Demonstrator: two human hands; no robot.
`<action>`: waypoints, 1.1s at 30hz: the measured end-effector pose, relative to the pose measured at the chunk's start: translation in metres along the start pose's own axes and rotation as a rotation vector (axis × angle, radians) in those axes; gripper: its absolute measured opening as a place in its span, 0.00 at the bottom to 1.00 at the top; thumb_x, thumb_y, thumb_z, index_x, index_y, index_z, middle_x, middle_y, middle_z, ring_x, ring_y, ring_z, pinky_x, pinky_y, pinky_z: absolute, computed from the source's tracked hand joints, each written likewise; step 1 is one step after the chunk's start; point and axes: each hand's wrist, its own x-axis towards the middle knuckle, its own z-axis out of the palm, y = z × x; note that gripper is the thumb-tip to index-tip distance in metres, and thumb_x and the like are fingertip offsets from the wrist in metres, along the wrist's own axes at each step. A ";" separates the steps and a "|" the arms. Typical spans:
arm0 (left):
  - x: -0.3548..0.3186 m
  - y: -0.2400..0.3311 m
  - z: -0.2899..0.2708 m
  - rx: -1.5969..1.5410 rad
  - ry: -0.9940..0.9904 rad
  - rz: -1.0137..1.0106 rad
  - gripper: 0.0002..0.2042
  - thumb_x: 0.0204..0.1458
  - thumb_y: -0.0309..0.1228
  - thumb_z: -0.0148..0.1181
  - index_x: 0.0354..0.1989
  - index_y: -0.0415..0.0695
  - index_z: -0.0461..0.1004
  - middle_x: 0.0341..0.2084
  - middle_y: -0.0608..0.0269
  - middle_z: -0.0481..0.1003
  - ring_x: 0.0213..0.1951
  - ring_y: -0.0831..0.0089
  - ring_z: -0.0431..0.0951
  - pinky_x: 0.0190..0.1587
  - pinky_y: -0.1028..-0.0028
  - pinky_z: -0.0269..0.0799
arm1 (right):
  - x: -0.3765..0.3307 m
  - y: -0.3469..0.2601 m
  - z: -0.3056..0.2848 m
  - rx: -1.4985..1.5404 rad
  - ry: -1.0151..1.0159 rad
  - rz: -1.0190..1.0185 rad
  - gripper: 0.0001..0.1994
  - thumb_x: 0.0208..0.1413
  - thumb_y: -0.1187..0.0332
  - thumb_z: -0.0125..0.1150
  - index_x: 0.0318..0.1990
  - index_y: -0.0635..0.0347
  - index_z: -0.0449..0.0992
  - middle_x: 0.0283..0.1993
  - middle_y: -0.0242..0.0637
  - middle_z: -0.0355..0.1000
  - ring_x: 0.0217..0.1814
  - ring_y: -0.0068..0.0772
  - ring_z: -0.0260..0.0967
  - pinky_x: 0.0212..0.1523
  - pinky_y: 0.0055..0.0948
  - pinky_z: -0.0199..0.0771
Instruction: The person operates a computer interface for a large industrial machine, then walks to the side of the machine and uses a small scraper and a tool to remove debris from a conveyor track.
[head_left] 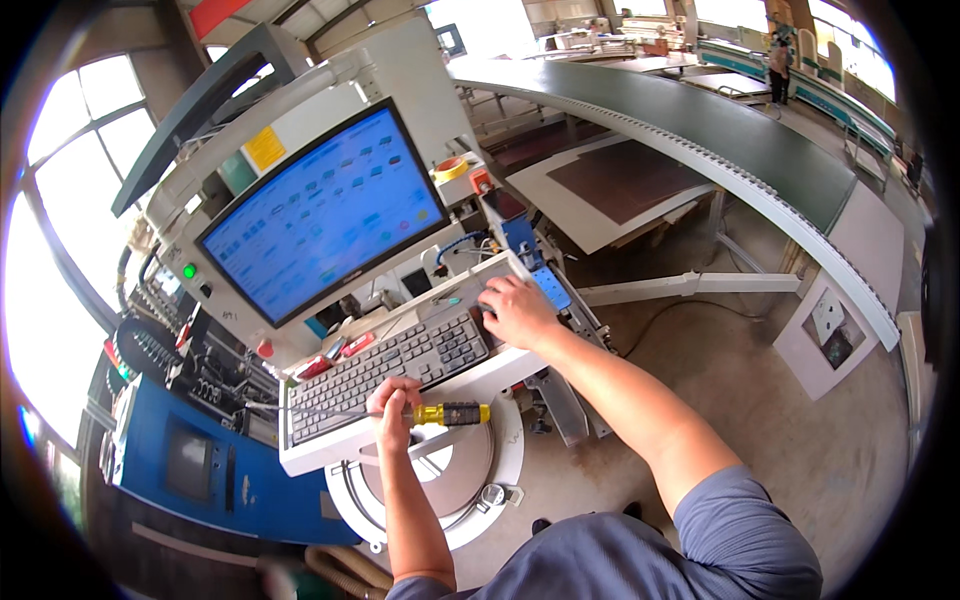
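My left hand (393, 408) is closed around the shaft of a screwdriver (455, 413), just ahead of its yellow and black handle. The handle points right and the long thin shaft runs left over the front of a dark keyboard (385, 372). To the right of the keys, my right hand (520, 312) rests closed over a dark computer mouse (486, 311), which it mostly covers. Both keyboard and mouse are on a pale tray (345, 447). Above stands a monitor (325, 210) lit with a blue screen of small icons.
Small red items (358, 344) lie behind the keyboard. A roll of yellow tape (450, 169) sits right of the monitor. At lower left is a blue machine cabinet (255, 480). A long green conveyor belt (700, 120) curves along the right; a person (779, 68) stands far off beside machinery.
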 end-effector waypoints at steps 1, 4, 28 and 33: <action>0.000 -0.001 0.001 -0.009 0.014 -0.013 0.16 0.60 0.35 0.52 0.39 0.30 0.76 0.22 0.65 0.73 0.26 0.81 0.68 0.29 0.81 0.60 | 0.000 0.002 0.001 -0.001 -0.002 -0.003 0.12 0.52 0.61 0.63 0.42 0.52 0.81 0.51 0.34 0.75 0.58 0.40 0.70 0.55 0.45 0.73; 0.003 0.001 0.007 0.046 0.003 0.008 0.16 0.60 0.35 0.52 0.39 0.30 0.75 0.22 0.63 0.71 0.24 0.79 0.67 0.27 0.80 0.59 | -0.002 0.008 0.002 0.004 0.002 -0.002 0.14 0.52 0.60 0.63 0.44 0.51 0.81 0.53 0.34 0.74 0.60 0.39 0.68 0.57 0.45 0.71; 0.000 0.000 0.003 -0.038 -0.012 -0.031 0.15 0.60 0.33 0.50 0.41 0.30 0.76 0.21 0.65 0.72 0.25 0.82 0.69 0.28 0.83 0.61 | -0.001 0.001 -0.004 -0.003 -0.032 0.010 0.13 0.53 0.62 0.64 0.45 0.52 0.80 0.54 0.34 0.74 0.61 0.39 0.68 0.58 0.45 0.70; 0.001 0.001 0.003 -0.038 -0.017 -0.030 0.15 0.61 0.32 0.50 0.41 0.30 0.76 0.22 0.65 0.73 0.25 0.82 0.69 0.28 0.83 0.61 | -0.001 0.000 -0.006 -0.005 -0.030 0.014 0.13 0.53 0.62 0.64 0.44 0.52 0.81 0.54 0.34 0.74 0.60 0.39 0.68 0.58 0.45 0.70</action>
